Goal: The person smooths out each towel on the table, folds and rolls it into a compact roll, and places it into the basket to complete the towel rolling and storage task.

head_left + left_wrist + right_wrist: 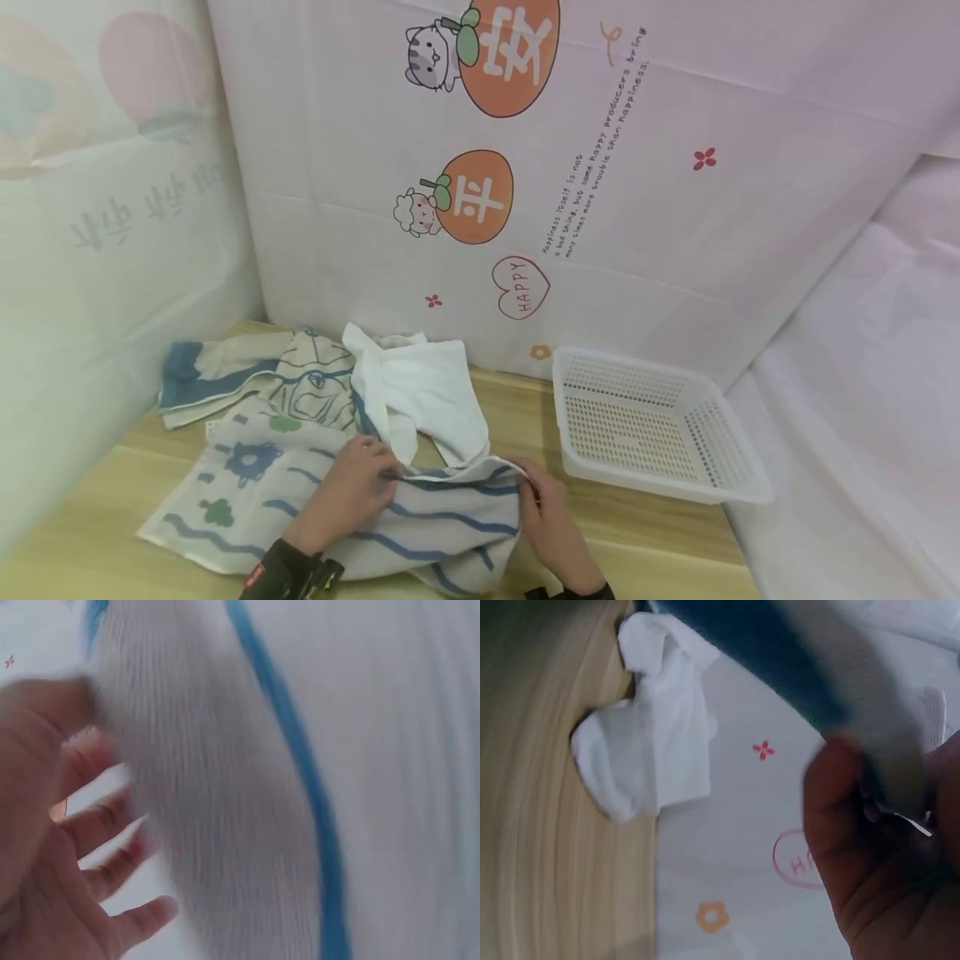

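A pale towel (442, 521) with wavy blue stripes and blue and green motifs lies partly spread, its far edge lifted toward the wall. My left hand (351, 493) pinches that edge near its middle; in the left wrist view the thumb meets the blurred cloth (217, 787), while the other fingers (142, 919) are more loosely bent. At the right corner of the towel, my right hand (551, 521) grips the edge between thumb and fingers. From the right wrist, the held corner (877, 712) shows blue and white, with the fingertips partly hidden.
Just beyond the towel lies a crumpled white cloth (435, 387). Left of it are a beige cloth with dark line drawings (311, 387) and a blue-edged cloth (183, 387). A white plastic basket (738, 454) stands at the right on the wooden table (517, 400), against the printed wall sheet (337, 250).
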Demonstrator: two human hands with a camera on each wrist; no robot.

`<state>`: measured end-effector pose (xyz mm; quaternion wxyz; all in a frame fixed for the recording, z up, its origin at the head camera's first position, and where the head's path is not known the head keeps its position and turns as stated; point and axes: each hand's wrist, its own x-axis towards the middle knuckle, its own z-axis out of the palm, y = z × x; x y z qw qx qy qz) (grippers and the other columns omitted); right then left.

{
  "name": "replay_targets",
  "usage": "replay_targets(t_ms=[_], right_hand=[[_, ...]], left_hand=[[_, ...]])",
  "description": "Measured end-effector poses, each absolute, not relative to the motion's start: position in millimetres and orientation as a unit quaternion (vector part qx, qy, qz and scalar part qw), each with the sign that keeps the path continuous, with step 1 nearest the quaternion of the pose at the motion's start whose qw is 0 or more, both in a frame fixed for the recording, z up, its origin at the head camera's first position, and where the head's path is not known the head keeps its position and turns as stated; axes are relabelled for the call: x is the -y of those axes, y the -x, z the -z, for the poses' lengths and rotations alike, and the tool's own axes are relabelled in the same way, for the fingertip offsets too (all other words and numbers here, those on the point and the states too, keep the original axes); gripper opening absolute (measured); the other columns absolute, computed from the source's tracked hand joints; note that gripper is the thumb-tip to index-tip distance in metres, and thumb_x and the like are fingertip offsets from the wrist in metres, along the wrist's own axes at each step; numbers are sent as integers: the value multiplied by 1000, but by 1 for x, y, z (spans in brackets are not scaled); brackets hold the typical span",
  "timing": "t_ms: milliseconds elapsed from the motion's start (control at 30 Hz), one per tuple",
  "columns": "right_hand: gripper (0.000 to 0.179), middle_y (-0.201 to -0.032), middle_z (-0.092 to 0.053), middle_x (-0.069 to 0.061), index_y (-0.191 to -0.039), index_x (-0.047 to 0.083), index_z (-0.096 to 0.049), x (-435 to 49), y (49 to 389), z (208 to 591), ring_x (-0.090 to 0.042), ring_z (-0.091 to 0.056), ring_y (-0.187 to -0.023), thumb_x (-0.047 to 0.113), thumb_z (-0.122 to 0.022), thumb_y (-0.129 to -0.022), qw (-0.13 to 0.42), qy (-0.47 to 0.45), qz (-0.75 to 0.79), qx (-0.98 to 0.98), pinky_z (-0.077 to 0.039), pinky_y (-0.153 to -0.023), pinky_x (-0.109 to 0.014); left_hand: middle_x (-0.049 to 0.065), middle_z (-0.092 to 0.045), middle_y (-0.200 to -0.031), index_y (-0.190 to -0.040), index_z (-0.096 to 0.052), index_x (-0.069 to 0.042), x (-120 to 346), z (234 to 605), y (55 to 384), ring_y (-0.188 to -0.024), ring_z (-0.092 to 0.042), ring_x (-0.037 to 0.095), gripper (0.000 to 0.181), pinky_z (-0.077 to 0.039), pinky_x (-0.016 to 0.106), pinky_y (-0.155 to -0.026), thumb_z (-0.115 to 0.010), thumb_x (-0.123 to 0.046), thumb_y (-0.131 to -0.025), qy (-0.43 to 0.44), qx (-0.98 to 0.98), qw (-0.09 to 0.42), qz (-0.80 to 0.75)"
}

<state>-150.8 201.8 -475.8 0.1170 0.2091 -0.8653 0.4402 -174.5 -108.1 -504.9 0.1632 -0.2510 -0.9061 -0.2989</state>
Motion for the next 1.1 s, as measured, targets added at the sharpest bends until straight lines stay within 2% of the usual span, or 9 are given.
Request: replay_targets(t_ms=[100, 167, 300, 433, 567, 700, 833, 967, 1100], right_hand=[[37, -111, -72, -4, -124, 7, -67, -220, 151, 481, -6, -64, -91, -11, -48, -99, 151, -180, -419, 877, -56, -77, -28], [33, -105, -71, -5, -122, 5, -66, -235, 151, 484, -5, -64, -89, -10, -47, -100, 152, -164, -422, 878, -56, -75, -28], [26, -89, -67, -4, -122, 3, -64, -260, 151, 488, -5, -61, -72, -2, -46, -105, 107, -114, -453, 878, -53, -61, -26], [24, -94, -67, -6, -126, 3, -63, -273, 153, 498, -9, -64, -72, 6, -54, -104, 42, -46, -453, 889, -56, -59, -26], [38, -102, -66, -9, -133, -1, -57, -277, 149, 513, -14, -66, -80, 10, -65, -98, -49, -33, -424, 904, -58, -63, -25], [61, -99, -66, -9, -143, -6, -46, -275, 141, 525, -16, -65, -83, 16, -73, -93, -113, -82, -409, 902, -55, -67, -26], [62, -108, -68, -8, -143, -1, -48, -263, 140, 531, -21, -66, -95, 17, -75, -90, -101, -128, -389, 907, -57, -79, -33], [52, -125, -66, -15, -138, -2, -53, -255, 146, 534, -32, -65, -114, 8, -71, -91, -79, -130, -363, 919, -53, -97, -51], [47, -125, -66, -20, -137, -6, -53, -256, 157, 533, -37, -65, -114, -2, -64, -92, -91, -101, -356, 925, -51, -97, -59]], left_hand=[[0, -69, -107, -100, -73, -18, 111, 506, 171, -110, -60, 26, 26, -48, 52, -100, -81, -8, -77, 230, 921, 124, 288], [5, -69, -113, -103, -72, -15, 114, 508, 170, -113, -61, 29, 29, -48, 53, -102, -81, -6, -77, 219, 926, 116, 286], [11, -68, -119, -105, -72, -10, 125, 513, 168, -116, -60, 33, 30, -48, 54, -103, -80, -4, -76, 205, 930, 123, 279], [22, -61, -133, -113, -71, -3, 141, 517, 168, -129, -52, 44, 32, -39, 62, -111, -76, -5, -81, 169, 939, 106, 280], [36, -44, -147, -133, -59, 5, 157, 521, 167, -138, -38, 56, 50, -30, 70, -112, -72, -14, -89, 124, 958, 50, 252], [42, -32, -151, -145, -45, 9, 169, 529, 162, -138, -28, 64, 63, -30, 74, -109, -67, -23, -96, 107, 969, -10, 224], [43, -29, -152, -146, -44, 9, 175, 534, 158, -137, -23, 69, 62, -29, 76, -108, -63, -26, -98, 107, 968, -23, 224], [42, -31, -152, -146, -45, 9, 175, 535, 158, -137, -25, 67, 63, -28, 74, -110, -64, -27, -98, 112, 968, -6, 225], [40, -33, -152, -146, -44, 10, 176, 536, 163, -138, -28, 65, 65, -28, 72, -112, -64, -29, -98, 120, 967, 4, 222]])
